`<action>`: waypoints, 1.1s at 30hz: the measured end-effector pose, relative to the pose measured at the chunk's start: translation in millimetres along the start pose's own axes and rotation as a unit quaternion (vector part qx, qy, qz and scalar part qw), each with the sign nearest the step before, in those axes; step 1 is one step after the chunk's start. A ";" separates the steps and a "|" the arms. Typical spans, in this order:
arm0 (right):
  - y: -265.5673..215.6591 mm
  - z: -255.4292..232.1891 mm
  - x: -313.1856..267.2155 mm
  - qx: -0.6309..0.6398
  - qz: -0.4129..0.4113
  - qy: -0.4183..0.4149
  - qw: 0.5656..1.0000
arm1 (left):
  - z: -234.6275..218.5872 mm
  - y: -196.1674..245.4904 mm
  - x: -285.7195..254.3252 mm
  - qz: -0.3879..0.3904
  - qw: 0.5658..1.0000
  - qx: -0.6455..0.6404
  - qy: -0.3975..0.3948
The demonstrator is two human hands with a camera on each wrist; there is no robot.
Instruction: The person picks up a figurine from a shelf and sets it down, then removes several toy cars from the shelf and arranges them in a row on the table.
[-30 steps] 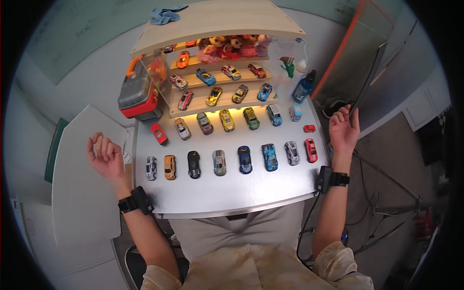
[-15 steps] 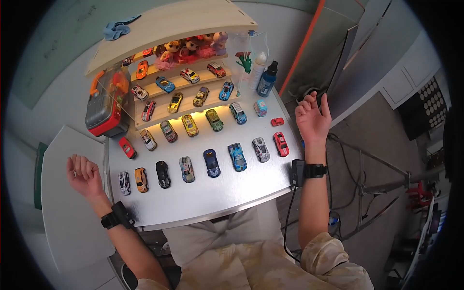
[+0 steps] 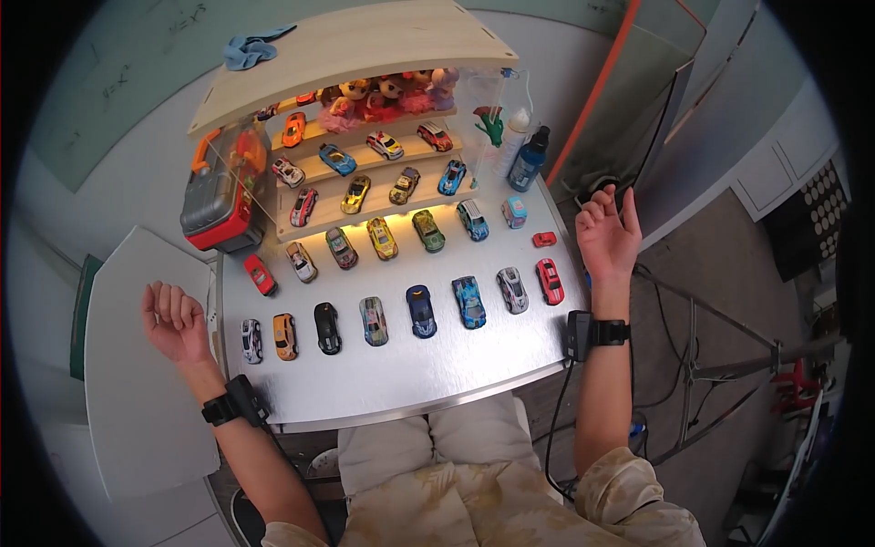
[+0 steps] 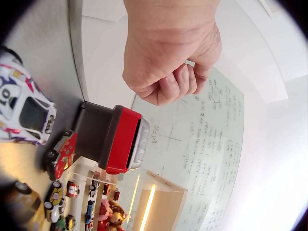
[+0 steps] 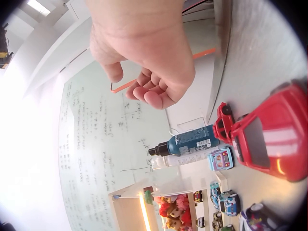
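Note:
Palm up and empty, the left hand hovers off the table's left edge with its fingers loosely curled; in the left wrist view the same hand is above a red and grey case. Off the right edge, the right hand is also palm up and empty, fingers loosely bent, thumb apart. A front row of toy cars runs from a white one to a red one; a second row stands behind it. In the right wrist view, the red car is beside the right hand.
A lit wooden shelf at the back of the metal table holds more cars and dolls. The toolbox stands left of it, a blue bottle right. A cloth lies on top. Cables hang from both wrist cameras.
The head view swung right, then partly back left. Both hands stay off the table's sides, empty, with little change in pose. The cars keep their places.

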State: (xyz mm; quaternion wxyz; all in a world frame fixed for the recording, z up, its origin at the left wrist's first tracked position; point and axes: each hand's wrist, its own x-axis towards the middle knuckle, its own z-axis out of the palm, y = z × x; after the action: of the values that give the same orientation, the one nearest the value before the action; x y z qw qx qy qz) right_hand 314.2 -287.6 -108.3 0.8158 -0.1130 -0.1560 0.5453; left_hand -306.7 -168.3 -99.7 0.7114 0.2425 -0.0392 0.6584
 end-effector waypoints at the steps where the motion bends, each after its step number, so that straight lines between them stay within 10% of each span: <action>1: 0.6 1.1 0.2 0.000 0.001 0.000 1.000 | -0.2 0.2 -0.1 -0.001 1.000 -0.002 -0.001; 33: -0.6 1.3 -1.0 -0.012 0.012 -0.019 1.000 | 7.8 -4.5 -2.9 0.006 0.999 -0.010 0.045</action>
State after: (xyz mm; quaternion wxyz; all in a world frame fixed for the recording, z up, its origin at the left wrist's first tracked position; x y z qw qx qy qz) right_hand 313.9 -288.7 -107.0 0.8047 -0.1144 -0.1772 0.5549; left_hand -300.6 -174.1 -95.2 0.7108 0.2050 -0.0155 0.6727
